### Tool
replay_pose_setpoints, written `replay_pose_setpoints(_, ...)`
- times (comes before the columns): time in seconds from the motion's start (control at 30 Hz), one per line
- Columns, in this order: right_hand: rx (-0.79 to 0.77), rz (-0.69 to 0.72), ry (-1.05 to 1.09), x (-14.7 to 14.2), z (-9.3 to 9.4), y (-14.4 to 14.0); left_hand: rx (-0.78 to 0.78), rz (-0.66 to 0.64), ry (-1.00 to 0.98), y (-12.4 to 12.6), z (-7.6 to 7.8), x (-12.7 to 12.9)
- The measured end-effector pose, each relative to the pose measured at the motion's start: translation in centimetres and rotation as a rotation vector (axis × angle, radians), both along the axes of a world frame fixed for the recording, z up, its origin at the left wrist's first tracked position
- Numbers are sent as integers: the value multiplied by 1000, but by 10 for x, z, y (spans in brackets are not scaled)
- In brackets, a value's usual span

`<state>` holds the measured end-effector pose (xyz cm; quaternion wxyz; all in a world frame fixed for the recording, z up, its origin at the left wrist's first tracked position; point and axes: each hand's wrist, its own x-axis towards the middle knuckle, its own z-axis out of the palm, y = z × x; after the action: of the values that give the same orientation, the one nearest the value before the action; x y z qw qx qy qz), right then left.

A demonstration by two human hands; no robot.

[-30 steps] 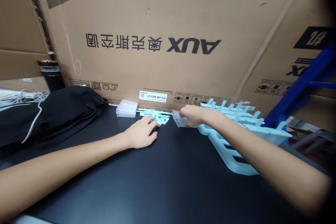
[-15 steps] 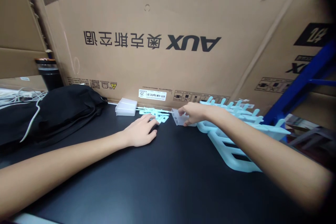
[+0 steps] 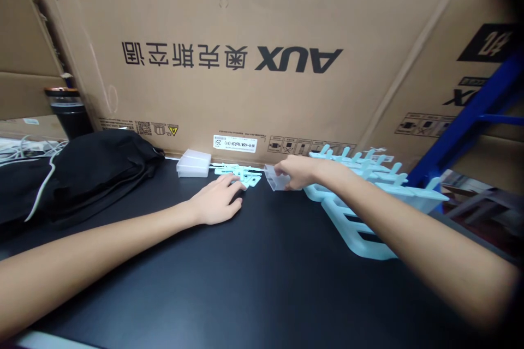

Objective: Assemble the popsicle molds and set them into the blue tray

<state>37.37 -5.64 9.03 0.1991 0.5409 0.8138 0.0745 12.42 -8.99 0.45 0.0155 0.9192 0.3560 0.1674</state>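
Observation:
My left hand (image 3: 218, 200) lies palm down on the dark tabletop, fingers spread and nothing held. Its fingertips reach the small light-blue plastic pieces (image 3: 245, 175), partly covering them. Beside those pieces, on their right, is a translucent plastic box (image 3: 270, 179). My right hand (image 3: 295, 171) grips this box from above, fingers at the back and thumb at the front, hiding its right part. To the left of the blue pieces stand translucent plastic boxes (image 3: 198, 164), close together and touched by neither hand.
A light-blue plastic rack (image 3: 347, 232) with upright prongs stands under my right forearm. Behind everything rises a large cardboard box (image 3: 184, 92). On the left are a black cloth bag (image 3: 102, 169), a white cable (image 3: 43, 188) and a dark tumbler (image 3: 71, 114). A blue metal frame (image 3: 470, 114) borders the right.
The view has shifted slightly, so everything sits a little higher and to the left. My right hand still grips the translucent box, and my left hand stays flat by the blue pieces.

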Motion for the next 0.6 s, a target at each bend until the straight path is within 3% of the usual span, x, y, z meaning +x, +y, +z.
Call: replay_pose_setpoints(0.6, 1, -25, -10, -1, -1, 0, 1, 16, 14, 0, 0, 0)
